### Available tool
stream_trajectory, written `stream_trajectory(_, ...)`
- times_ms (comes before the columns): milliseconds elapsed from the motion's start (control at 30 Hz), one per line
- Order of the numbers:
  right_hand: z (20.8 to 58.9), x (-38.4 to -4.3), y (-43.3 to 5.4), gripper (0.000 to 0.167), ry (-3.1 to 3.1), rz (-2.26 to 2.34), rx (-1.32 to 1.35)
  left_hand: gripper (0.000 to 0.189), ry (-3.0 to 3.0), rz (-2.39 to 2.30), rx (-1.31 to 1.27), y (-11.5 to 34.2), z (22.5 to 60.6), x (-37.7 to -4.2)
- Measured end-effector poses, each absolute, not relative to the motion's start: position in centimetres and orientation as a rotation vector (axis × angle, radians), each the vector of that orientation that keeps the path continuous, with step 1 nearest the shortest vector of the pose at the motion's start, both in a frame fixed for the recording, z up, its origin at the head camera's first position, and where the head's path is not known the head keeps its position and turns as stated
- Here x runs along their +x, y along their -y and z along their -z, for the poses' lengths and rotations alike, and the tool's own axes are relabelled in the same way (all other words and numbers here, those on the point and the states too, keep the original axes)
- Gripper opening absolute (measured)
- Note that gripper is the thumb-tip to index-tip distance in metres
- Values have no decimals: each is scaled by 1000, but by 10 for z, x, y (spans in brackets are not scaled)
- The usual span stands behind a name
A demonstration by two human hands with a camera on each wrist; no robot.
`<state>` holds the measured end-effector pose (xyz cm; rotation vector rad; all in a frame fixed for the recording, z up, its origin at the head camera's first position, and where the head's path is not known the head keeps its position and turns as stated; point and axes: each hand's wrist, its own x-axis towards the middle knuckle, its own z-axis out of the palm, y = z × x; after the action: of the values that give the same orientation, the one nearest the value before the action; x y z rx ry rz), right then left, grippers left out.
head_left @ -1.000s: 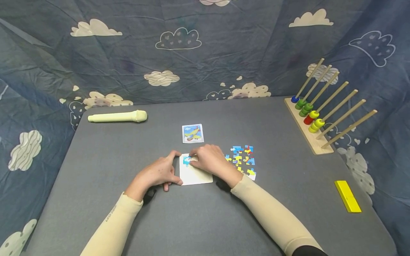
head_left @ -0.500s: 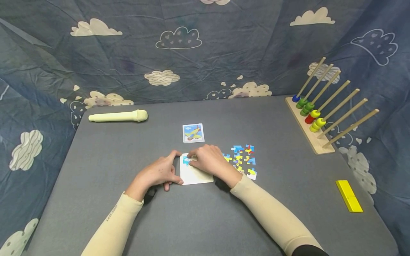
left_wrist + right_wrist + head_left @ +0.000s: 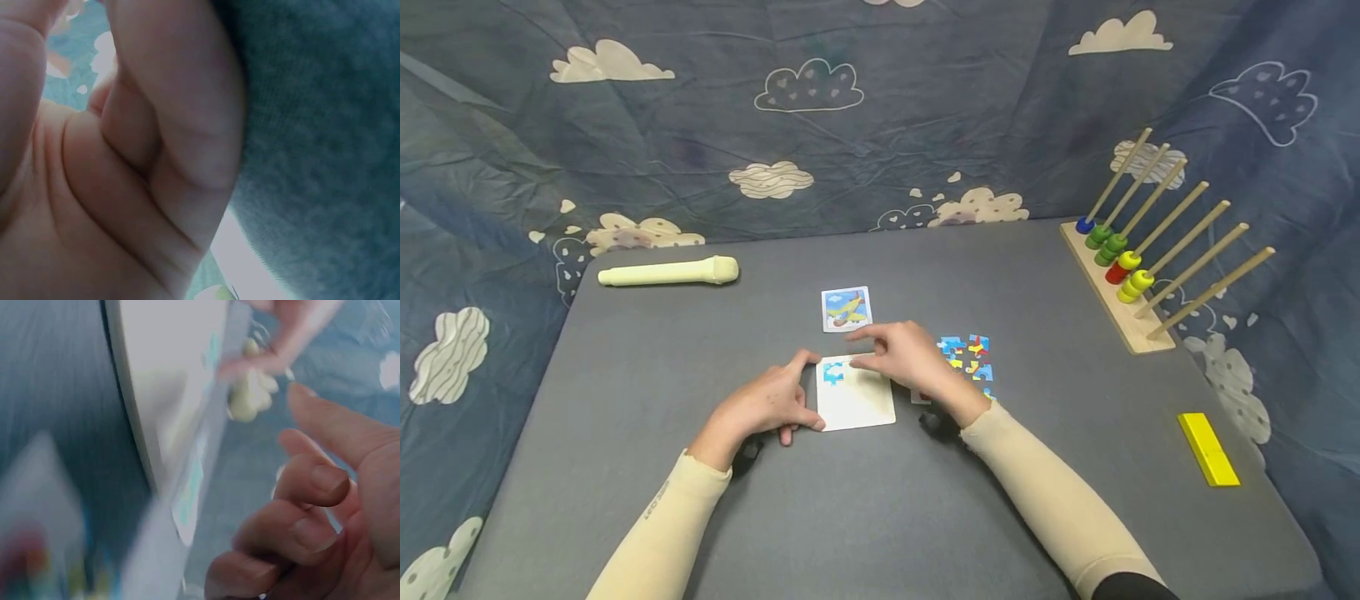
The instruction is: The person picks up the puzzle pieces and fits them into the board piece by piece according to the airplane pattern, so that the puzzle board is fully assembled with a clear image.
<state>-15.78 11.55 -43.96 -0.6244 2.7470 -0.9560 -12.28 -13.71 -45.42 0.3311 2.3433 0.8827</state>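
Note:
On the grey table lies a pale square puzzle board (image 3: 863, 404), with a light-blue puzzle piece (image 3: 832, 373) in its upper left part. My left hand (image 3: 769, 402) holds the board by its left side, index finger at the far corner and thumb at the near one. Over the board's upper right part is my right hand (image 3: 910, 358), index finger and thumb apart with nothing between them. In the right wrist view its other fingers (image 3: 290, 531) are bent. Several loose puzzle pieces (image 3: 977, 343) lie to the right, partly hidden behind the right hand and wrist.
A picture card (image 3: 846, 309) with a yellow aeroplane lies beyond the board. At the back left is a pale yellow toy microphone (image 3: 668, 272). A wooden peg stand (image 3: 1123, 312) with coloured beads is at the back right, and a yellow block (image 3: 1208, 449) lies nearer on the right.
My right hand has lifted off the blue piece and moved a little right, its finger and thumb spreading. The blue piece now shows uncovered on the board. My left hand keeps its place.

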Motion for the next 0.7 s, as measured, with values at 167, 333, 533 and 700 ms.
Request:
stream_trajectory(167,427,-166,-181,49,-2637,1235,-470,99,-2347,-899,336,137,454,-122)
stream_trajectory(333,438,-174,-249,63,-2493,1332,-378,99,-2339,-913,335,138,454,-121)
stream_trajectory(533,465,-182,-290,68,-2335,1446,-331,98,-2329,-927,326,138,453,-122)
stream_trajectory(700,477,-185,-293,64,-2347,1445,-260,98,-2325,-929,326,139,454,-122)
